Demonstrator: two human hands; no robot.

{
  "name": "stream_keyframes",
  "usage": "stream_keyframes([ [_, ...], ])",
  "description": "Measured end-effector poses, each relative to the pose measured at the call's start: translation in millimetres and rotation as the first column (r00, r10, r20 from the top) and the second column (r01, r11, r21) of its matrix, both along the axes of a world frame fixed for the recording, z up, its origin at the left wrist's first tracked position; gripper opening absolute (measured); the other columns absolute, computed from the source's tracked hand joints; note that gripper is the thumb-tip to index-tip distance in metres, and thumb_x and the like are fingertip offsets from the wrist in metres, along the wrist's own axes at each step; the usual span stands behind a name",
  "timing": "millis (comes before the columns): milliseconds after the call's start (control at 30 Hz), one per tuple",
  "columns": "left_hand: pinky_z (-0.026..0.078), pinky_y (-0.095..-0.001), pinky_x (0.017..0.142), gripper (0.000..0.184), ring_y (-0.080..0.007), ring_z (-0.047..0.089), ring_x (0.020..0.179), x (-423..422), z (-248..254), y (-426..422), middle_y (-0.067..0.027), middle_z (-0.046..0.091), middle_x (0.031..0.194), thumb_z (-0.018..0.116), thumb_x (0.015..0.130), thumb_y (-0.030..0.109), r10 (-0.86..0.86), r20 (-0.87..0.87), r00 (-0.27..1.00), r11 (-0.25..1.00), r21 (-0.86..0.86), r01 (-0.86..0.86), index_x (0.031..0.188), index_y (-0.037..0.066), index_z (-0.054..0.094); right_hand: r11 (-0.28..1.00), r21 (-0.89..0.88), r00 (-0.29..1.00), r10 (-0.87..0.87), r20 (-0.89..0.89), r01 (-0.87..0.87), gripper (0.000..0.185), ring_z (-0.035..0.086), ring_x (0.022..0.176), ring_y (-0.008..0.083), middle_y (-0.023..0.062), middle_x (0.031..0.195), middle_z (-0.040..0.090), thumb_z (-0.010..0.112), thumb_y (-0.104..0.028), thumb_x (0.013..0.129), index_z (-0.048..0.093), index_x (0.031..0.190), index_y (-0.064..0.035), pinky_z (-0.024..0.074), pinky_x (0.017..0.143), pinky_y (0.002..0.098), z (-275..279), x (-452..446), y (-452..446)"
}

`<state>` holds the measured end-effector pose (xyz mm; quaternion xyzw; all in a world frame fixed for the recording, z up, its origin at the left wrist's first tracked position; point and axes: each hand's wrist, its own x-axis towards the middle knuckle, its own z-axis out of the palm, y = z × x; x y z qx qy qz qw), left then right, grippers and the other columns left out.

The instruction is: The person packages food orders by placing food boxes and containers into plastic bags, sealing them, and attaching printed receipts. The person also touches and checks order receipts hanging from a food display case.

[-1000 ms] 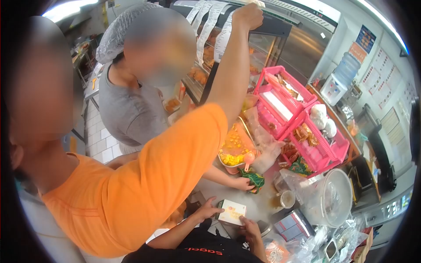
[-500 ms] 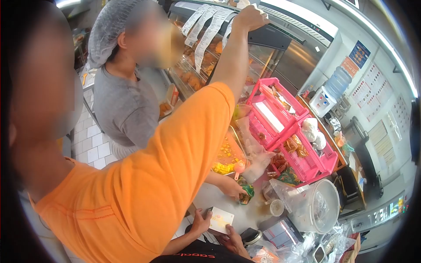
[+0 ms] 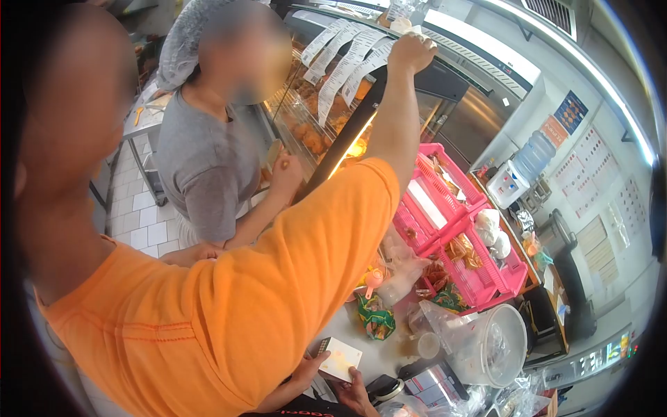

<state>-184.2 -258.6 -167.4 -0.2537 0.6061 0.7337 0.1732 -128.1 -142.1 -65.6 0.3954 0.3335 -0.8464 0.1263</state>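
Note:
Low in the head view, a small white box [image 3: 340, 358] with pale yellow print is held over the counter [image 3: 337, 320]. My left hand [image 3: 306, 372] grips its left side, fingers closed on the edge. On the near right side, my right hand [image 3: 355, 393] also holds it, thumb on the top face. Part of my left hand and forearm is hidden by a co-worker's orange shirt [image 3: 229, 313]. Just beyond the box lies a green patterned plastic packet [image 3: 376, 317]. A dark tablet-like screen [image 3: 434, 383] stands to the right of my hands.
The orange-shirted co-worker's arm [image 3: 403, 125] crosses above the counter to the paper receipts [image 3: 354, 66]. Another person in grey [image 3: 208, 149] stands at the heated display case [image 3: 306, 135]. Pink baskets [image 3: 479, 274], a pink scoop [image 3: 374, 279] and a clear tub [image 3: 511, 347] crowd the right.
The grey-shirted person's hand has left the green packet and drawn back toward the display case. My hands keep hold of the box, its angle slightly changed. The view has shifted.

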Motion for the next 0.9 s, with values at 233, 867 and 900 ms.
stream_keyframes([
  [233,0.046,-0.0275,0.064,0.075,-0.0151,0.051,0.079,-3.2,54.2,-7.6,-0.0064,0.047,0.092,0.086,0.070,0.033,0.029,0.042,0.999,0.995,-0.098,-0.024,0.119,0.001,0.037,0.999,-0.026,1.000,-0.031,0.001,0.031,0.054,0.047,0.127,0.0324,0.0201,0.134,0.049,0.049,-0.034,0.098,0.037,0.138,0.0003,0.0350,0.112,0.0435,-18.7,-3.6,-1.1],
  [867,0.054,-0.0290,0.056,0.049,-0.0192,0.067,0.074,-0.2,-16.1,3.4,-0.0143,0.061,0.102,0.078,0.079,0.016,0.254,-0.128,0.959,0.936,0.283,-0.210,0.111,-0.003,0.045,0.988,-0.119,0.994,-0.099,-0.037,0.094,0.052,0.053,0.120,0.0348,0.0237,0.124,0.056,0.055,-0.035,0.097,0.041,0.133,0.0008,0.0411,0.108,0.0458,-47.8,11.7,10.8],
  [900,0.054,-0.0293,0.057,0.049,-0.0195,0.067,0.074,-8.0,-18.1,0.7,-0.0144,0.061,0.102,0.078,0.080,0.016,0.268,-0.224,0.937,0.945,0.251,-0.210,0.111,-0.003,0.046,0.994,-0.076,0.996,-0.087,-0.038,0.084,0.054,0.053,0.120,0.0355,0.0251,0.124,0.055,0.053,-0.036,0.098,0.039,0.134,0.0014,0.0414,0.108,0.0466,-36.7,9.5,7.1],
])
